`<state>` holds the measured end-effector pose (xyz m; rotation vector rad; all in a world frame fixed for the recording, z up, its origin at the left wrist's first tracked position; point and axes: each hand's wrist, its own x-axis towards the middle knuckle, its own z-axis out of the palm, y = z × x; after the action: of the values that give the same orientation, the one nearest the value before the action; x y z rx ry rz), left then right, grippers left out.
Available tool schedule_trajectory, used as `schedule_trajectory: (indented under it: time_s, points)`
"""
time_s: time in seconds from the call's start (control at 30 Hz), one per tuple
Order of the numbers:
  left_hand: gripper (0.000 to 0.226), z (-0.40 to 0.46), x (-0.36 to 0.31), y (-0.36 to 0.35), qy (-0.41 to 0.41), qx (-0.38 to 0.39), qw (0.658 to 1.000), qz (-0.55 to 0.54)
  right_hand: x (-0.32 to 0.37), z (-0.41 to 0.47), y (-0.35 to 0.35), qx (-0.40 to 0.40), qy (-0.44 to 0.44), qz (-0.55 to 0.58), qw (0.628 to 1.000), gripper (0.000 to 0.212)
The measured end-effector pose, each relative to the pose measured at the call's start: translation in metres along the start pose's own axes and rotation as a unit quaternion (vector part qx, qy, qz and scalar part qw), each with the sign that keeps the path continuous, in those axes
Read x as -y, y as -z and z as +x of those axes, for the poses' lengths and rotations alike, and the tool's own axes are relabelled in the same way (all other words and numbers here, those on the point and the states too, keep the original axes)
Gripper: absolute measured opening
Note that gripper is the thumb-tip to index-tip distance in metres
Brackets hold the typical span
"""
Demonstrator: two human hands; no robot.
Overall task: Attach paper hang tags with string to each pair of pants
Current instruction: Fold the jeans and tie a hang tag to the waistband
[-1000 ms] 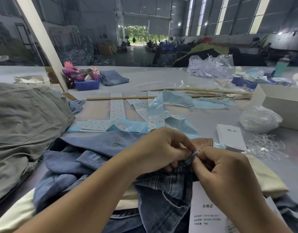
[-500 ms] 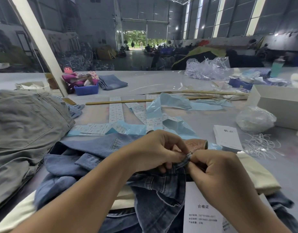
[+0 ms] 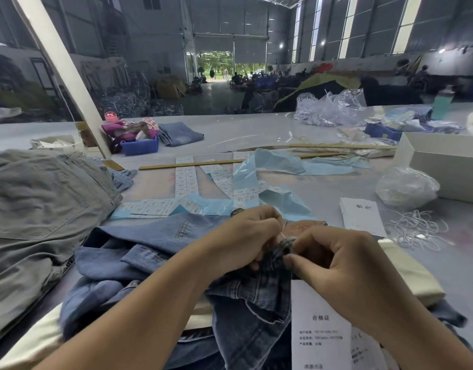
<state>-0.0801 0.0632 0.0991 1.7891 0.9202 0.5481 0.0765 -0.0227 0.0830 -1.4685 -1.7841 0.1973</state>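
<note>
1. Pinching a raised fold of the blue jeans point(image 3: 155, 252) with the left hand point(image 3: 240, 239), fingers curled round the denim at the waistband.
2. Gripping the same fold from the other side with the right hand point(image 3: 336, 268), thumb and forefinger pressing together on the cloth, the two hands almost touching.
3. Showing a thin pale string point(image 3: 283, 234) between the fingertips of both hands, too fine to tell how it is running through the fabric.
4. Lying spread on the desk point(image 3: 256, 129) right in front of the person, the jeans resting partly on a cream garment point(image 3: 414, 273), with a brown leather patch point(image 3: 304, 227) showing just beyond the hands.
5. Hanging below the right hand against the denim, a white paper hang tag point(image 3: 320, 329) printed with dark characters.
6. Sitting to the right of the hands, a stack of white tags point(image 3: 360, 214), and just beside it a loose tangle of white strings point(image 3: 416, 228).
7. Resting beyond those, a clear bag point(image 3: 406, 186) next to a white box point(image 3: 443, 161).
8. Lying at the left, a pile of grey-green pants point(image 3: 40, 209).
9. Stretching across the middle of the desk, strips of printed labels point(image 3: 186, 177) mixed with light blue plastic sheets point(image 3: 280, 162) and a long wooden stick point(image 3: 192, 164).
10. Standing farther back, a blue bin point(image 3: 140, 146) beside folded jeans point(image 3: 179, 133).
</note>
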Motion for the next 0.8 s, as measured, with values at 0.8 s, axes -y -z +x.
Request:
schedule_trajectory:
  time_s: [0.8]
  points:
    - [0.014,-0.003,-0.031,-0.033,-0.133,-0.031,0.989,0.055,-0.008,0.004,0.041,-0.001,-0.124,0.247,0.961,0.041]
